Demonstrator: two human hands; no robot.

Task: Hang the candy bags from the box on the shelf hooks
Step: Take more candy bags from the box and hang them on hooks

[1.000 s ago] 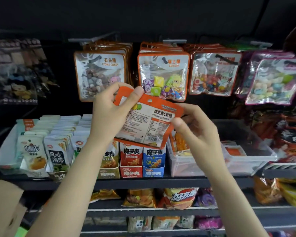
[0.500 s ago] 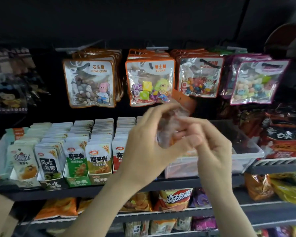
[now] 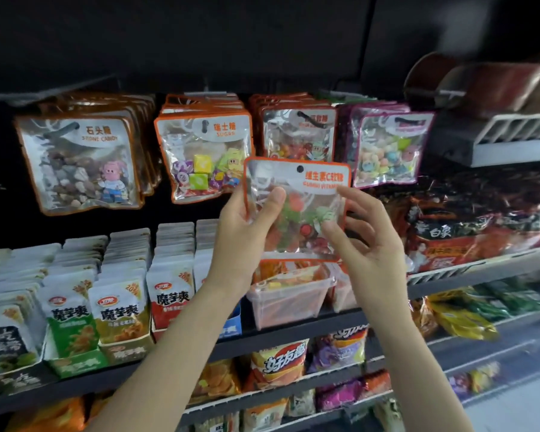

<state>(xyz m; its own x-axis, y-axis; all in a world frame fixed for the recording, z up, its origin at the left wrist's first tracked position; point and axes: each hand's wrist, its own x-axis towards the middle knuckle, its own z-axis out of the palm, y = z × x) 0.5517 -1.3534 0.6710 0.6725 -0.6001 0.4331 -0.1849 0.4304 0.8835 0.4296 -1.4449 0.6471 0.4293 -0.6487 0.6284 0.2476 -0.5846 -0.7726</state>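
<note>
While upright, candy bag [image 3: 296, 207] between hands

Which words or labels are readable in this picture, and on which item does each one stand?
"石头糖 STONE CANDY": leftmost hanging bag.
"瑞士糖 SUGAR": second hanging bag.
"维生素C软糖", English line below partly cut: held bag, gripped by left hand and right hand.
"魔芋爽": shelf packets.
"好友趣": chip bag.
"白象": noodle pack.
Other hanging bags: too blurred.

head-worn view faces the shelf [image 3: 293, 330] straight on, close up.
</note>
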